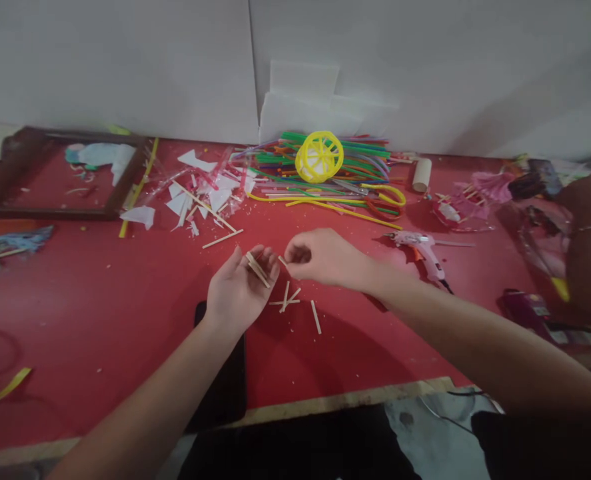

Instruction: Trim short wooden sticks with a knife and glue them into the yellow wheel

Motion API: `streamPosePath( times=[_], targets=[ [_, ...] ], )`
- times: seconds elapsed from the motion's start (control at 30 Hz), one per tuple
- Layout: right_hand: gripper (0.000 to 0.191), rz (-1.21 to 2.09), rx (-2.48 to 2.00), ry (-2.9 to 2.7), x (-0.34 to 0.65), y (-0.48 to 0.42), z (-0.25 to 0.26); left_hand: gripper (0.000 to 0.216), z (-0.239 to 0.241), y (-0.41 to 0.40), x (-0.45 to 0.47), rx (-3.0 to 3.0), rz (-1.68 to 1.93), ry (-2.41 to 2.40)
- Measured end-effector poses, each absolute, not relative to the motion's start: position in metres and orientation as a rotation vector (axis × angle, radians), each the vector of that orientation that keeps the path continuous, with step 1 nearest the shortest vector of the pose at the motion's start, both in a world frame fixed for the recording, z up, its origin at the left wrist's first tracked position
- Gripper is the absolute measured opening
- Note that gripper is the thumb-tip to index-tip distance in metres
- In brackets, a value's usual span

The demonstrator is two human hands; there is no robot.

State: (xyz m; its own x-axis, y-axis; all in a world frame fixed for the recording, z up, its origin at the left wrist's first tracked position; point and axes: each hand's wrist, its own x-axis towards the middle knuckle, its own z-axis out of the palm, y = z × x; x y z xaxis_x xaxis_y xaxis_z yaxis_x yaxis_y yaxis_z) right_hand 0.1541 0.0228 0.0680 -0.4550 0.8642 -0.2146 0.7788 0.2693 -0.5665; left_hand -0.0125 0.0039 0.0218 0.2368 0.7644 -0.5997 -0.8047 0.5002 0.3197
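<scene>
Several short wooden sticks (258, 270) lie across the palm of my left hand (240, 287), which is turned up with the fingers curled around them. Just to its right, my right hand (320, 257) pinches one small wooden stick (282, 261) between thumb and finger. Below the hands, a few more cut sticks (286, 300) lie crossed on the red tabletop (355, 360), with a single stick (316, 317) apart to their right. A black phone-like slab (225, 387) lies partly beneath my left wrist.
Toward the wall are a bundle of coloured pipe cleaners (275, 160), a yellow openwork ball (319, 157), scissors (358, 189) and paper scraps (220, 193). A pink glue gun (422, 250) lies beyond my right forearm. At left stands a brown frame (60, 213); a cardboard tube (422, 175) is at back right.
</scene>
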Motion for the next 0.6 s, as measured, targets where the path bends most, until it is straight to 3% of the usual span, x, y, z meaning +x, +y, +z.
streamPosePath(
  times=[0.2,0.47,0.6],
  targets=[
    [0.016,0.880,-1.468,-2.350,0.142,0.017,0.062,0.035,0.018,0.004,-0.008,-0.043,1.094,0.802],
    [0.025,0.636,-1.204,-2.848,0.147,0.009,0.040,0.040,0.020,0.001,-0.012,-0.039,1.221,0.765],
    [0.018,0.536,-1.195,-2.976,0.134,0.009,0.035,0.039,0.024,0.000,-0.015,-0.028,1.270,0.740]
  ],
)
